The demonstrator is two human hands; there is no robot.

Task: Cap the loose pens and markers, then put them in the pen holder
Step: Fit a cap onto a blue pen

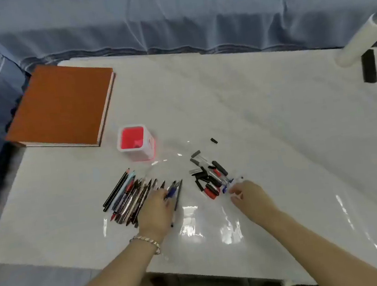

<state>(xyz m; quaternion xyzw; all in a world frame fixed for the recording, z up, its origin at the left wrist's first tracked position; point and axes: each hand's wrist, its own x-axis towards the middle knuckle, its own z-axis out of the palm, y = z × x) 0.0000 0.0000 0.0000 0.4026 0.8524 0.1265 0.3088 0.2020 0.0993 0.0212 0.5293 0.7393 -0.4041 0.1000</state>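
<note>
Left grip (155, 208) is clamping a blue pen (171, 192); right grip (243, 195), unclear whether clamped, is touching caps (207, 176). Uncapped pens (127, 197) are lying before the pen holder (135, 141), none inside yet.

Your table (250, 111) is smooth and glossy, white with faint marble veins, and throws back bright glare near its front edge. The book (64, 103) has a matt cover. The pen holder (135, 142) and the blue pen (171, 192) look like smooth plastic. The blue cloth (167, 14) behind is soft, creased and stitched. Your bracelet (147, 240) glints like metal.
</note>
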